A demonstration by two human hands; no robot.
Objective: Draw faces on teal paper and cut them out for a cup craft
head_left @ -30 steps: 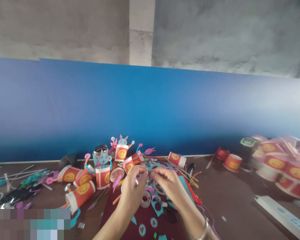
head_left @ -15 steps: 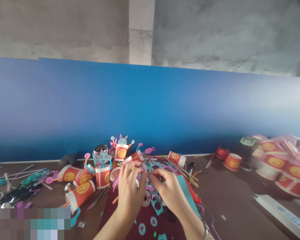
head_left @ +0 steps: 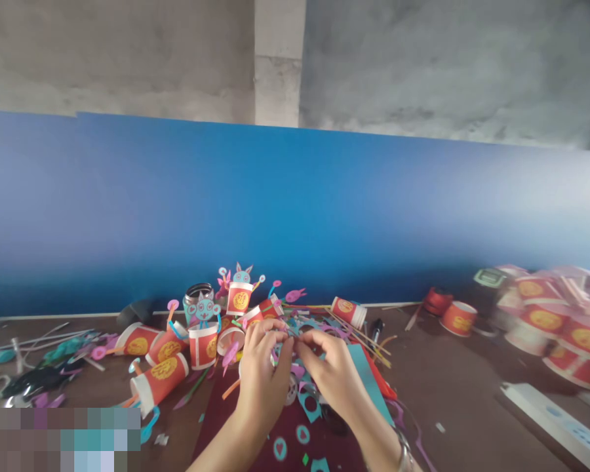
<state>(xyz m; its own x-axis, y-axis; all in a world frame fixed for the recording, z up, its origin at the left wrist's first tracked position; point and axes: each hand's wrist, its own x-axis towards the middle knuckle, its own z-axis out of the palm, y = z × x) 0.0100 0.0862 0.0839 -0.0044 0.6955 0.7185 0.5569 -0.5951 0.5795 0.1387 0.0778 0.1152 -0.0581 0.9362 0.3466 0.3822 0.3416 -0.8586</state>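
My left hand (head_left: 265,367) and my right hand (head_left: 327,364) meet fingertip to fingertip above a maroon sheet (head_left: 255,452). Both are closed in a pinch; whatever sits between the fingers is too small or hidden to name. Under and behind them lies a heap of blue and purple paper scraps. A roll of tape (head_left: 291,391) shows partly beside my left hand. Two blue ovals with hearts, one of them a paper oval (head_left: 280,448), lie in front of my wrists, near a small green diamond (head_left: 305,459).
Red paper cups with straw arms and blue faces, such as a standing cup (head_left: 203,346), crowd the left. Blurred stacks of red cups (head_left: 570,328) and a white power strip (head_left: 553,423) are at the right. Thin sticks (head_left: 361,334) and a black marker (head_left: 376,330) lie beyond my right hand.
My left hand has turned slightly, its fingers rising a little, while the fingertips of both hands parted slightly and came close again. The things on the table have stayed put.
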